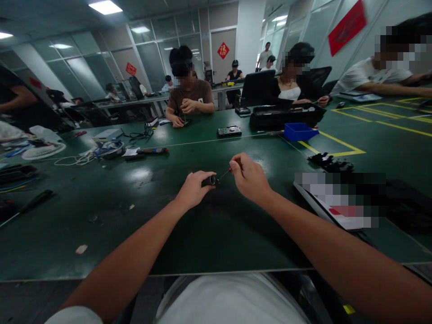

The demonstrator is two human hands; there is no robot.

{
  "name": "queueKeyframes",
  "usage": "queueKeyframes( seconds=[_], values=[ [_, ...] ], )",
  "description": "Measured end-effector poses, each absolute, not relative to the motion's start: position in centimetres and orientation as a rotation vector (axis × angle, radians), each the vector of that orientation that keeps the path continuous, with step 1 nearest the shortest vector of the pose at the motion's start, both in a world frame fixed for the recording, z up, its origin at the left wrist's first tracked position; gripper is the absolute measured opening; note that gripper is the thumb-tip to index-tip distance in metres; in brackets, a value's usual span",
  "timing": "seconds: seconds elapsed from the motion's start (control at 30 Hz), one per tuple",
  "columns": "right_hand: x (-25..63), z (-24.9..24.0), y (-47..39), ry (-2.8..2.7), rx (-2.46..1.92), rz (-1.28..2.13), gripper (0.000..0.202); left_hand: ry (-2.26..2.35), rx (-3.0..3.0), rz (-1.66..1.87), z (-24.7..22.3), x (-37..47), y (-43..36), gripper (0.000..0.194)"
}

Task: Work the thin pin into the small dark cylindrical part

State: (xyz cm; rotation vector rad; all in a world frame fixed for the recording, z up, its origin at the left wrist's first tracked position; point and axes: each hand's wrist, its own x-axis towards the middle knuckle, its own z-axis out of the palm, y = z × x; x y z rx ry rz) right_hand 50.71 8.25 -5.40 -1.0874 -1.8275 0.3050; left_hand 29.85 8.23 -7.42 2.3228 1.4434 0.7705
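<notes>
Near the middle of the green table (135, 229), my left hand (195, 188) is closed round a small dark cylindrical part (209, 181), its open round end facing right. My right hand (248, 176) pinches a thin screwdriver (224, 175) with a red handle, mostly hidden by the fingers. The screwdriver's shaft slants down to the left, its tip close to the round end of the part. Whether the tip touches the part is too small to tell.
A green circuit board device (229, 131) lies ahead, with a blue tray (300, 131) and a long black casing (286, 118) to its right. Cables (110, 149) and a dark tool (151, 151) lie left. People work across the table. A white box (324, 202) sits at right.
</notes>
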Motion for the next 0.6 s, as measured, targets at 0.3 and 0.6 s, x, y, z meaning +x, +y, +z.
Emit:
queueKeyframes(
  seconds=[0.3,0.6],
  values=[
    [50.8,-5.0,8.1,-1.770,-1.135,0.283,0.019,1.461,2.007,1.027,-7.6,29.6,8.7,0.035],
    [50.7,-5.1,8.1,-1.756,-1.129,0.264,0.022,1.477,2.054,0.975,-6.8,30.3,7.9,0.020]
  ],
)
